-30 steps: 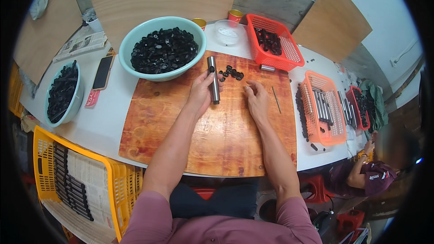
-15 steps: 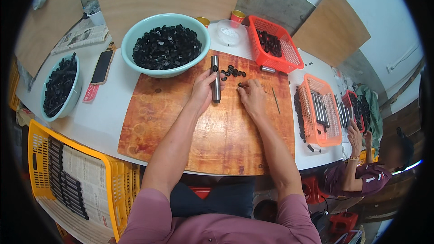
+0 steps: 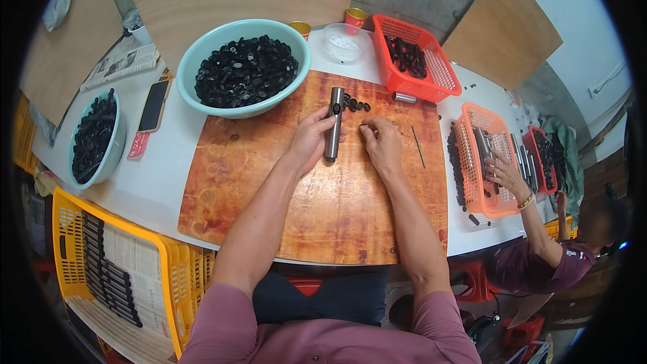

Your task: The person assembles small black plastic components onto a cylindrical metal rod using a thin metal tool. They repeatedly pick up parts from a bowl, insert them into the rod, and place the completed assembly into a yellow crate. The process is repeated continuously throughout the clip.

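My left hand [image 3: 314, 136] is wrapped round a grey metal tube [image 3: 334, 128], held upright over the wooden board. A dark oval spot shows on the tube beside my thumb, and its lower end is black. To the right, my right hand [image 3: 382, 140] is closed in a pinch low over the board; whatever lies between its fingertips is hidden. Just beyond my hands is a small pile of black oval caps [image 3: 360, 106], partly covered by the tube. A thin metal rod [image 3: 418, 146] lies right of my right hand.
A bowl of black parts [image 3: 191, 94] stands far left, a smaller bowl [image 3: 116, 152] beyond a phone [image 3: 154, 106]. Red basket [image 3: 441, 87] and orange basket [image 3: 502, 209] stand right. A co-worker's hand [image 3: 507, 174] reaches into the orange one. A yellow crate [image 3: 165, 263] holds black-ended tubes, lower left.
The tube has shifted slightly right and toward me in my left hand. A black cap seen at my right fingertips no longer shows clearly. The co-worker's hand has moved into the orange basket.
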`<action>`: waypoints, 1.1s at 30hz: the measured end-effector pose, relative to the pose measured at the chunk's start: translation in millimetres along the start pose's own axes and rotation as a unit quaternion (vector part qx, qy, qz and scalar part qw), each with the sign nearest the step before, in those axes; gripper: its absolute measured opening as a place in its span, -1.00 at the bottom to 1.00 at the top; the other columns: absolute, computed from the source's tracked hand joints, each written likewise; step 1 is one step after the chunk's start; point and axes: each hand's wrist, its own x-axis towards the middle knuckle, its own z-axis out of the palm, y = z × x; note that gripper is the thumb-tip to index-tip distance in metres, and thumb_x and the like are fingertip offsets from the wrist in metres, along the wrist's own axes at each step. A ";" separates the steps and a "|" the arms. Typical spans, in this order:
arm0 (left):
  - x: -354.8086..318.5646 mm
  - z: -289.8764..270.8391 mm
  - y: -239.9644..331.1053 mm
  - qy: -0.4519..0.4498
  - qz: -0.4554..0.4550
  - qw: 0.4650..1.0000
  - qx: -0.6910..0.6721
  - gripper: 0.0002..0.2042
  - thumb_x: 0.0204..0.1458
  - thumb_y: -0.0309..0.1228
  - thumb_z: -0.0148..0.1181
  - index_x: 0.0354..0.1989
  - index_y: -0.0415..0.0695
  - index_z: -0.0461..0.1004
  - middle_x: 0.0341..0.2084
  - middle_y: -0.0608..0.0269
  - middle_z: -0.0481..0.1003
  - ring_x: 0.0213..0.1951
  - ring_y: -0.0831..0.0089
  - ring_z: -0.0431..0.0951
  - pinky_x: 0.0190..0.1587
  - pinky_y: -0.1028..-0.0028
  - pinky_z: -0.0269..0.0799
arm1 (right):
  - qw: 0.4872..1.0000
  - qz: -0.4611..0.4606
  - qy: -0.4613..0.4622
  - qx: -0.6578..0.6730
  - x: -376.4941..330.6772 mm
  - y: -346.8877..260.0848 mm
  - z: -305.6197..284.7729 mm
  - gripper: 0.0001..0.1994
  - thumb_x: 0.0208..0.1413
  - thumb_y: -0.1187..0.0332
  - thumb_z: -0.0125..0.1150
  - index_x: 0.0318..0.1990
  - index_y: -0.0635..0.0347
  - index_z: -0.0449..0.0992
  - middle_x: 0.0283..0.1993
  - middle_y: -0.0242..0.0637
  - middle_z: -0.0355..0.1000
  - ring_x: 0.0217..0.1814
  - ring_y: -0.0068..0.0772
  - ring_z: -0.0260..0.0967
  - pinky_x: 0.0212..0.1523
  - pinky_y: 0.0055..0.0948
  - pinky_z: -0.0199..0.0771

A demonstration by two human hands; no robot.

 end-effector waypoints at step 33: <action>-4.8 8.8 -8.6 -0.024 -0.041 0.999 -0.009 -0.74 0.31 -0.48 0.00 0.13 -0.28 0.35 -0.10 0.03 0.52 -0.20 0.35 0.58 -0.07 0.35 0.58 | 0.995 0.015 -0.085 0.048 2.6 15.6 -23.5 -0.78 0.00 0.47 0.38 -0.20 0.35 0.57 -0.22 -0.05 0.51 -0.18 -0.11 0.51 -0.15 -0.21 0.49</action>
